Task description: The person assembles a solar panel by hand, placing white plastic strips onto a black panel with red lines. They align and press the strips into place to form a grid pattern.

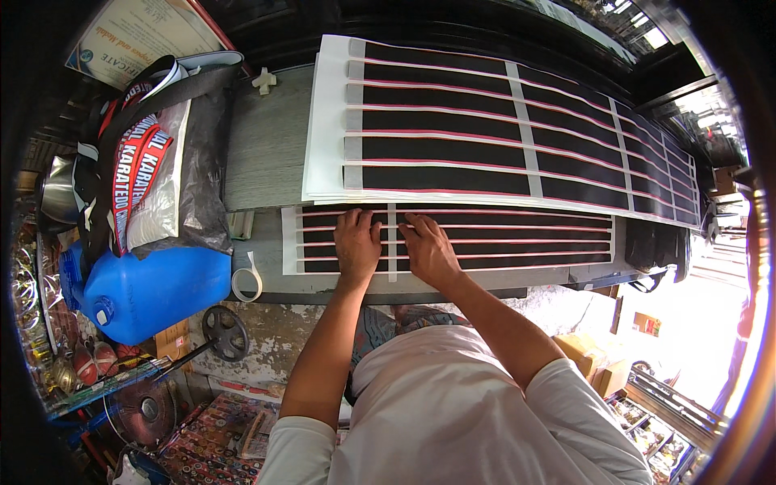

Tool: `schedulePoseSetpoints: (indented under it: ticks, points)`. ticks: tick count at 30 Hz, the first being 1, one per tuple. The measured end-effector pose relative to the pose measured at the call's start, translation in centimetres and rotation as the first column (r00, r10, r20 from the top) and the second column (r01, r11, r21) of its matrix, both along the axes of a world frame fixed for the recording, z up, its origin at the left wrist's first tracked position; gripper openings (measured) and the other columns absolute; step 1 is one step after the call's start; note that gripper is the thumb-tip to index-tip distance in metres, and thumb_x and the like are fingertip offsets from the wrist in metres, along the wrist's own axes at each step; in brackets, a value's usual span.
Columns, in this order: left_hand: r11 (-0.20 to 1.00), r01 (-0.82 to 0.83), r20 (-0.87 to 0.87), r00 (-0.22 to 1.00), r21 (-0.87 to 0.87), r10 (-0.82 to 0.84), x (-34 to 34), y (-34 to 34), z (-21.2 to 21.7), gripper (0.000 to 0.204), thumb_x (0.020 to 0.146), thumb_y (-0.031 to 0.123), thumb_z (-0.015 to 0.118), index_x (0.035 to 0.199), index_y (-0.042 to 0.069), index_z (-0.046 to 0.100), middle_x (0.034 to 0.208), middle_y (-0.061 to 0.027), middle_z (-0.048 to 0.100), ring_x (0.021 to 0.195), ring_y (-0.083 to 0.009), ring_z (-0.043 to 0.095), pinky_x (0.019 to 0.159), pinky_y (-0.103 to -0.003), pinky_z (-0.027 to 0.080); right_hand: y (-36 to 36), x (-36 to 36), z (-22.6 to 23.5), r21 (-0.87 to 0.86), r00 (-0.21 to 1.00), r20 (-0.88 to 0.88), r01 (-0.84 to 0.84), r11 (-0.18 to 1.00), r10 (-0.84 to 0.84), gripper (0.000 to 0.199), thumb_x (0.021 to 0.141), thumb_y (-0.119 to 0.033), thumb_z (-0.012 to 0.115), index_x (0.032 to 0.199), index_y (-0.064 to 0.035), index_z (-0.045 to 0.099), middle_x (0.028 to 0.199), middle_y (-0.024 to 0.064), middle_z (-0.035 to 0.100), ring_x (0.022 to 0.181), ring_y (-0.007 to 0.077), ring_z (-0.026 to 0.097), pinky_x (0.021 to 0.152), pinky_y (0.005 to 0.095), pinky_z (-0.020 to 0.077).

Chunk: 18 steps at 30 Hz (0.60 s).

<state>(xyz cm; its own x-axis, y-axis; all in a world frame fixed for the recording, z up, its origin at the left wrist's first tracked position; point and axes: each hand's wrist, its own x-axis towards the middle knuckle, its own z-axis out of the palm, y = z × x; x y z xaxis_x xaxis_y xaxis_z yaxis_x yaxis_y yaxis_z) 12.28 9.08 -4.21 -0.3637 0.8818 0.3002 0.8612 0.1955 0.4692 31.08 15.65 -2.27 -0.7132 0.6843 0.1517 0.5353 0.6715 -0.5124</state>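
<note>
A white sheet (pixel 289 242) with long black bands and thin pink-and-white lines lies along the table's near edge. A pale strip of tape (pixel 393 263) crosses its bands. Just left of that strip, my left hand (pixel 357 244) rests on the sheet, fingers bent and a little apart. On the strip's right side, my right hand (pixel 430 250) touches the bands with its fingertips, thumb and forefinger apart. Neither hand visibly holds anything. Behind them lies a larger stack of white sheets (pixel 327 129) with similar black bands, its front edge overlapping the lower sheet.
A roll of white tape (pixel 246 279) is at the grey table's (pixel 263 137) near left edge. Left of it are a blue jerrycan (pixel 162 291) and a black bag (pixel 206 178) with printed straps. Cardboard boxes (pixel 594 360) stand low at the right.
</note>
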Motion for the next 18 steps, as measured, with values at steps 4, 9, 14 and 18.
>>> schedulePoseSetpoints:
  ticks: [4, 9, 14, 18]
  points:
    - [1.0, -0.011, 0.015, 1.0, -0.011, 0.011, 0.2, 0.1, 0.3, 0.029, 0.094, 0.016, 0.081, 0.117, 0.001, 0.074, 0.119, -0.0173, 0.07, 0.116, -0.0394, 0.065, 0.097, -0.054, 0.053, -0.1, 0.0, 0.0, 0.024, 1.0, 0.004, -0.002, 1.0, 0.002, 0.036, 0.098, -0.007, 0.064, 0.132, 0.0022, 0.072, 0.147, 0.0212, 0.063, 0.136, 0.0394, 0.06, 0.111, 0.0525, 0.0522]
    - [1.0, -0.01, -0.002, 1.0, 0.006, 0.01, 0.1, 0.1, 0.3, 0.028, 0.093, 0.016, 0.081, 0.116, 0.001, 0.074, 0.116, -0.0167, 0.07, 0.113, -0.0394, 0.065, 0.096, -0.053, 0.054, 0.0, -0.6, -0.2, -0.029, 0.995, -0.091, 0.037, 0.999, -0.04, 0.033, 0.094, -0.004, 0.066, 0.126, 0.0023, 0.073, 0.138, 0.0205, 0.065, 0.127, 0.0394, 0.063, 0.107, 0.053, 0.0529]
    - [1.0, 0.01, 0.0, 1.0, 0.001, -0.01, -0.2, 0.1, 0.1, 0.026, 0.093, 0.013, 0.078, 0.116, 0.001, 0.075, 0.116, -0.0161, 0.07, 0.112, -0.0387, 0.065, 0.095, -0.052, 0.055, 1.8, -2.3, -1.0, -0.049, 0.994, -0.087, 0.065, 0.997, -0.069, 0.03, 0.087, 0.001, 0.069, 0.117, 0.0007, 0.072, 0.124, 0.0197, 0.065, 0.115, 0.04, 0.063, 0.099, 0.0524, 0.0529]
    - [1.0, 0.011, 0.005, 1.0, 0.03, -0.011, -0.4, 0.0, 0.0, 0.025, 0.094, 0.011, 0.076, 0.117, 0.001, 0.076, 0.116, -0.0152, 0.07, 0.112, -0.0378, 0.065, 0.095, -0.051, 0.056, 2.7, -4.1, -2.1, -0.064, 0.997, -0.044, 0.061, 0.996, -0.064, 0.033, 0.083, -0.001, 0.071, 0.116, -0.0034, 0.072, 0.116, 0.0181, 0.069, 0.116, 0.04, 0.064, 0.098, 0.0521, 0.0505]
